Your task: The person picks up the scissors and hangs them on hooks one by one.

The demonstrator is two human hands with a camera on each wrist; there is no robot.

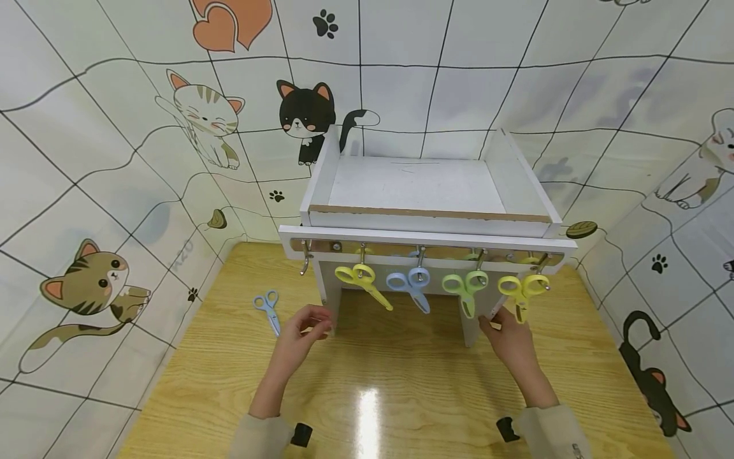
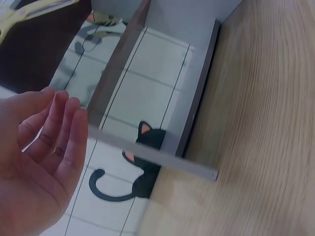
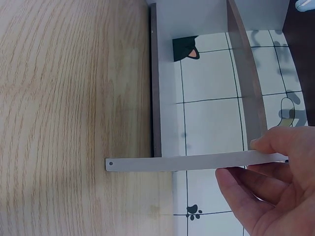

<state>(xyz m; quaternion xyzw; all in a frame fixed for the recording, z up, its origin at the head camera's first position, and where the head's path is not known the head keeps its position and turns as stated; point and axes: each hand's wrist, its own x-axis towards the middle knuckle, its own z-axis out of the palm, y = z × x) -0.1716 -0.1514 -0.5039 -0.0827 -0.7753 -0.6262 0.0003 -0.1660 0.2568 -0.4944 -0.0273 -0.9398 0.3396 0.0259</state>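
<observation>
A white stand (image 1: 430, 233) with a tray-like top and a front hook rail stands on the table. From its hooks hang yellow scissors (image 1: 355, 275), blue scissors (image 1: 417, 282), green scissors (image 1: 467, 290) and, at the right end, another yellow pair (image 1: 523, 290). My right hand (image 1: 509, 335) pinches the front edge of the stand's right side panel (image 3: 197, 162) between thumb and fingers. Beside the left side panel (image 2: 157, 155), my left hand (image 1: 302, 331) has loosely bent fingers and holds nothing. Loose blue scissors (image 1: 267, 311) lie on the table left of that hand.
The wood-grain table (image 1: 401, 389) reaches back under the stand. Behind and on both sides rise white walls (image 1: 424, 95) with a grid and cat drawings. The leftmost hook (image 1: 306, 258) on the rail carries no scissors.
</observation>
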